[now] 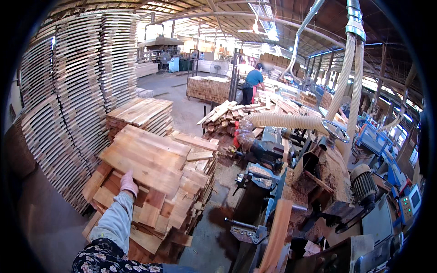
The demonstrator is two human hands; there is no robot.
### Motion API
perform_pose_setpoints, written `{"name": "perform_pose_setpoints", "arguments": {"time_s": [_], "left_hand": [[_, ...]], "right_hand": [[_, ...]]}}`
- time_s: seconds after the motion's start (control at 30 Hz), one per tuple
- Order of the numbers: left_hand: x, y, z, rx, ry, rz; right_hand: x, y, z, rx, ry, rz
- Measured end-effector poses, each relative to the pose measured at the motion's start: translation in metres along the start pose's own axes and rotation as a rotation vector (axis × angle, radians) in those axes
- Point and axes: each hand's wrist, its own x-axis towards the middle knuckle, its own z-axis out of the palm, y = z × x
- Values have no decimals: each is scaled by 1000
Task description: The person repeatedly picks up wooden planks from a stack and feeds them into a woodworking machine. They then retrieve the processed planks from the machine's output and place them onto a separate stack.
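My left hand [129, 183] is closed at the near edge of a wide, flat wooden board [148, 157], its thumb lying along the edge. The board lies tilted above a pile of shorter wooden pieces [152, 207], and its right end is slightly blurred. How far my fingers reach beneath it is hidden. My right hand does not show. On the right, a long reddish-brown plank [276, 234] rests along the woodworking machine [255, 195], running down to the lower edge of the picture.
Tall stacks of spaced boards [77, 68] rise on the left. A ribbed dust hose [287, 120] crosses above the machine, beside a motor [363, 182] and sawdust. A person [253, 84] stands beyond a heap of loose wood [227, 113]. A control panel [409, 202] is at far right.
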Motion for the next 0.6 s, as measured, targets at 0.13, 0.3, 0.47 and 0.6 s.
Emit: {"name": "perform_pose_setpoints", "arguments": {"time_s": [0.13, 0.3, 0.47, 0.6], "left_hand": [[15, -16, 57, 240, 57, -13], [36, -23, 82, 620, 5, -184], [29, -26, 93, 227, 40, -247], [19, -15, 85, 154, 28, -192]], "right_hand": [[-126, 29, -50, -42, -464, 333], [-106, 31, -68, -35, -594, 391], [-63, 32, -38, -26, -646, 386], [-26, 32, -2, -14, -679, 353]]}}
